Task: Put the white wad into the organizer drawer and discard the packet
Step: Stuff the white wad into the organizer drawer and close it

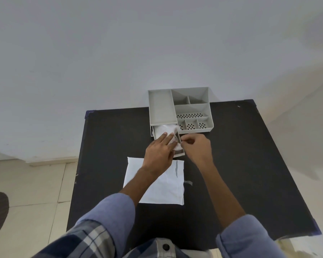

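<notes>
The white packet (157, 183) lies flat on the black table (250, 164), directly in front of the person and under the left forearm. It is not held; its position near the table's front edge suggests it has been set aside for discarding, a step not yet done. A small strip (188, 182) lies just beside its right edge.

The left hand (159, 153) reaches forward over the packet. Its fingers (166, 138) are extended, close together and laid flat on the white wad (166, 129), apparently pressing it down so that it fits the drawer (181, 154).

The wad sits inside the drawer, which is pulled out from the lower left of the grey organizer (161, 107). The organizer stands at the table's far edge against the wall.

The right hand (198, 148) is at the drawer's right wall. Its fingers are curled narrowly, tips pinched together near that wall, probably steadying the drawer; whether they grip it cannot be told.

No brand, label or legible writing is visible.
</notes>
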